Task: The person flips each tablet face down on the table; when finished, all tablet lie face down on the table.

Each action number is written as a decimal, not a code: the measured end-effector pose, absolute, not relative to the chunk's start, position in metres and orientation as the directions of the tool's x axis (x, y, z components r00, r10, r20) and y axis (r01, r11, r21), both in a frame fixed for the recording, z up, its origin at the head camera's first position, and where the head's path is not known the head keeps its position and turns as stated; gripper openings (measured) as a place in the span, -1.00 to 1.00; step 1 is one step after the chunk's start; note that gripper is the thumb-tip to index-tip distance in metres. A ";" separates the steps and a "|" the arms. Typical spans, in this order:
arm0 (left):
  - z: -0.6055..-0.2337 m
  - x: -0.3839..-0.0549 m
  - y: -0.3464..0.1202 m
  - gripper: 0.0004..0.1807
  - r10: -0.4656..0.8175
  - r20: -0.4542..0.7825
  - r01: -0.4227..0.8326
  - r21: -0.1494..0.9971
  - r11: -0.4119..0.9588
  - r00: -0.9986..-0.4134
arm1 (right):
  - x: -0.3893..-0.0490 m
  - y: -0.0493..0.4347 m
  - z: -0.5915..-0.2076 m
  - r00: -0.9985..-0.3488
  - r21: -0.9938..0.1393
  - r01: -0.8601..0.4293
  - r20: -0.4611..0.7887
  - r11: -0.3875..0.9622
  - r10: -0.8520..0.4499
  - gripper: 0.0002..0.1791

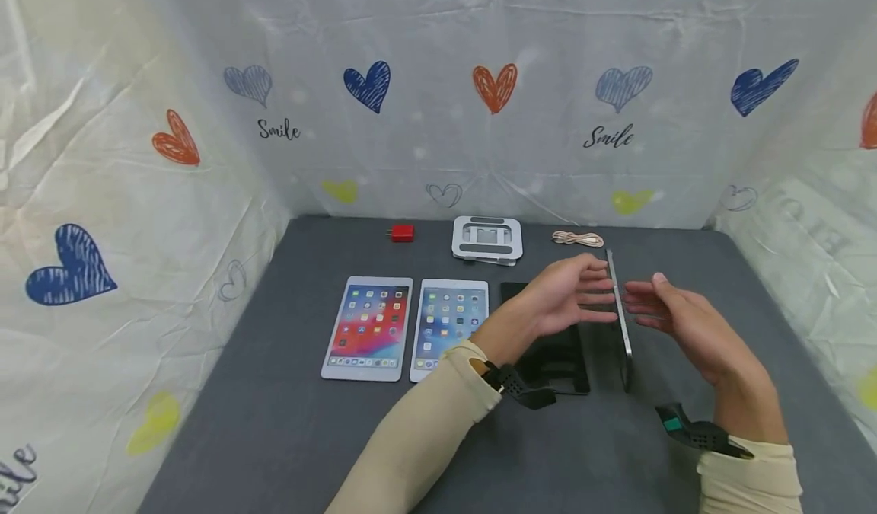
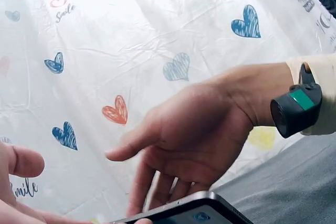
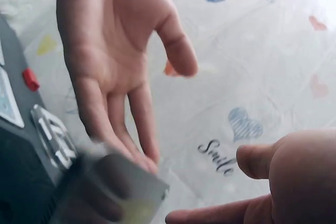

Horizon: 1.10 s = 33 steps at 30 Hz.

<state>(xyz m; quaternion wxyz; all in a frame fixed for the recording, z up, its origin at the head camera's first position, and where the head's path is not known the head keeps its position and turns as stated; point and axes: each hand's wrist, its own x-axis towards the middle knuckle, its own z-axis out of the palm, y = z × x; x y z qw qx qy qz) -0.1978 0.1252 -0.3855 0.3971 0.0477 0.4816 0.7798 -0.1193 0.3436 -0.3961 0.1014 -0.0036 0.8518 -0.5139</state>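
Observation:
A thin silver-edged tablet (image 1: 620, 320) stands nearly upright on its edge, between my two hands. On its left side, my left hand (image 1: 565, 293) has its fingers stretched out, with the fingertips at the tablet's face. My right hand (image 1: 692, 327) is on the other side, palm facing the tablet, fingers extended close to it; whether they touch is unclear. In the right wrist view the tablet's glossy surface (image 3: 107, 187) mirrors the left fingers. Beneath my left forearm a black tablet (image 1: 565, 362) lies flat, partly covered.
Two white tablets with lit screens, one red-blue (image 1: 368, 330) and one pale blue (image 1: 448, 316), lie to the left. Along the back are a red charger plug (image 1: 401, 233), a folded silver stand (image 1: 487, 238) and a coiled cable (image 1: 578, 239). A printed sheet (image 1: 425, 148) hangs behind the grey table (image 1: 267, 423).

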 end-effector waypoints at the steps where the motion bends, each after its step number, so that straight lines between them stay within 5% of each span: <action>1: -0.387 -0.199 0.123 -0.39 0.659 -0.323 -0.585 0.781 -0.220 -0.680 | -0.119 0.345 -0.399 -0.978 -0.878 0.109 -0.180 0.466 -0.109 -0.06; 10: -0.408 -0.214 0.100 -0.29 0.626 -0.467 -0.692 0.703 -0.165 -0.624 | -0.121 0.371 -0.440 -0.938 -0.854 0.254 -0.333 0.454 -0.102 0.01; 23: -0.440 -0.209 0.105 -0.33 0.605 -0.498 -0.728 0.652 -0.210 -0.621 | -0.120 0.388 -0.459 -0.932 -0.899 0.299 -0.348 0.320 -0.105 0.05; 33: -0.452 -0.204 0.121 -0.34 0.612 -0.496 -0.736 0.641 -0.220 -0.615 | -0.115 0.407 -0.462 -0.949 -0.899 0.267 -0.308 0.348 -0.066 -0.07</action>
